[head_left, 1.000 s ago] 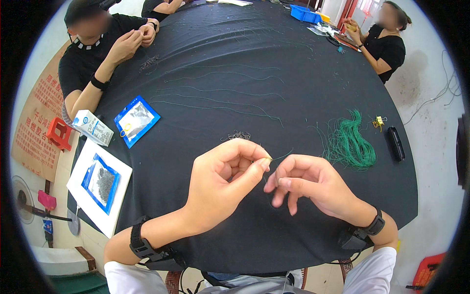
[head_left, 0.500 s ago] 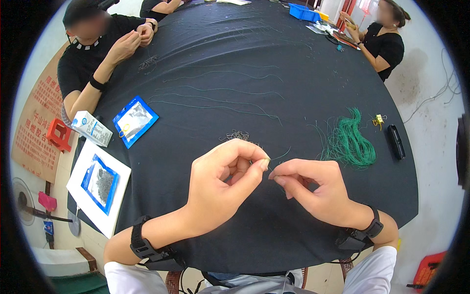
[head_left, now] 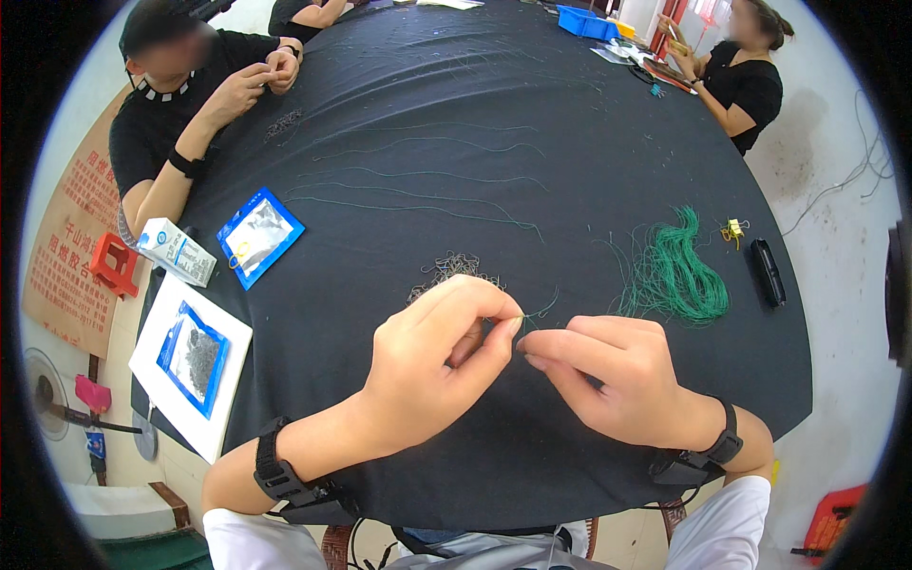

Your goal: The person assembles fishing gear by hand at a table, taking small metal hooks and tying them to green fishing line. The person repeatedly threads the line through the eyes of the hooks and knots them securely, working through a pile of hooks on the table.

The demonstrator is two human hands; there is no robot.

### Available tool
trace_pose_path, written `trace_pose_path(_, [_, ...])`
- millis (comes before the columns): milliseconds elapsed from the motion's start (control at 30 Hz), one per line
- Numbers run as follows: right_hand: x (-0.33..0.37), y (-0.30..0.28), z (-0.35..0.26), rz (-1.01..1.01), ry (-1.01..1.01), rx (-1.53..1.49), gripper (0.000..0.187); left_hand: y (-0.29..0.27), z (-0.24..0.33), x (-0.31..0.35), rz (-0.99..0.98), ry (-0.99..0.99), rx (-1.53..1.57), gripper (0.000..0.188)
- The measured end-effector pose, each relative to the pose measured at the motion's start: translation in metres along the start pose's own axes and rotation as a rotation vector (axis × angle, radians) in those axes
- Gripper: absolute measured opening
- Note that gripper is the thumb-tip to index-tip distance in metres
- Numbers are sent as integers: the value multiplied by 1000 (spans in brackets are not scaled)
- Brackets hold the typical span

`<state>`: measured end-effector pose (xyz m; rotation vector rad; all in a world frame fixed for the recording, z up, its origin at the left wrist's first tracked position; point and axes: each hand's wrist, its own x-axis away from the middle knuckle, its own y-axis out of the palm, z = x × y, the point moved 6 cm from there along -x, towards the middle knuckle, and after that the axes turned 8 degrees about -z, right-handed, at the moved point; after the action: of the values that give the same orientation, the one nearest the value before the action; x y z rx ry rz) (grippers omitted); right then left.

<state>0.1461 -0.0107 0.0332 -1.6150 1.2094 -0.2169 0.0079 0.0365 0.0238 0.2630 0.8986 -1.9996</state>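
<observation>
My left hand (head_left: 432,366) is closed in a pinch on a thin green line (head_left: 547,309), whose short curved end sticks out past the fingertips. Close beside it, my right hand (head_left: 616,380) pinches the same line, thumb against forefinger. Whether a hook sits between the left fingertips is too small to make out. Just beyond the left hand lies a pile of small dark hooks (head_left: 454,266), partly hidden by the knuckles. A loose bundle of green line (head_left: 686,275) rests to the right, farther out than my right hand.
Several single green strands (head_left: 418,208) stretch across the black cloth (head_left: 380,256). At left are a blue-edged packet (head_left: 262,237), a carton (head_left: 178,252) and a white board (head_left: 211,432) bearing another packet. A yellow clip (head_left: 733,230) and black case (head_left: 768,273) lie right. Other people sit around the table.
My left hand has shifted slightly down, showing more of the hook pile. The right fingers have closed in more and moved slightly toward the left hand. Both keep their pinch.
</observation>
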Motion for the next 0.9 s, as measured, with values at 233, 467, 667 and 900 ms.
trace_pose_path(233, [-1, -16, -9, 148, -120, 164, 22, 5, 9, -2, -43, 170, -77, 19])
trace_pose_path(467, [-5, -26, -2, 126, -97, 173, 23, 8, 14, 0, -100, 232, -50, 21])
trace_pose_path(667, [-4, -28, 3, 132, -131, 108, 22, 10, 16, 0, -119, 243, -24, 20])
trace_pose_path(900, [-3, -29, -3, 120, -197, 112, 24, 9, 14, 0, -106, 231, -20, 17])
